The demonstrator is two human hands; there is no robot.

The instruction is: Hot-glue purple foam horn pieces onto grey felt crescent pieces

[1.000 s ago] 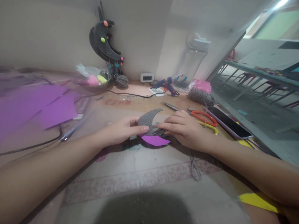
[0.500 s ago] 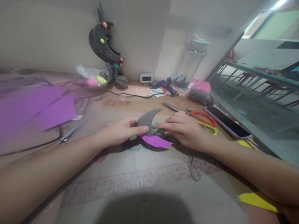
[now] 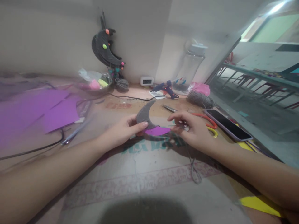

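My left hand (image 3: 123,130) pinches a crescent-shaped piece (image 3: 146,116), its upper part wrapped in grey yarn and its lower tip bare purple (image 3: 157,131). It is held just above the table. My right hand (image 3: 193,130) is a little to the right of the crescent, fingers pinched on a thin grey yarn strand (image 3: 192,165) that trails down over the table toward me. The two hands are apart, and the strand between them is blurred.
Purple foam sheets (image 3: 46,112) lie at the left. Orange and yellow scissors (image 3: 210,126), a phone (image 3: 227,124), a grey yarn ball (image 3: 201,99) and a blue glue gun (image 3: 165,88) sit at the right. A dark crescent ornament (image 3: 105,49) leans on the back wall.
My right hand has pulled away to the right from the crescent. My left hand has tilted the crescent more upright, and the view has shifted slightly.
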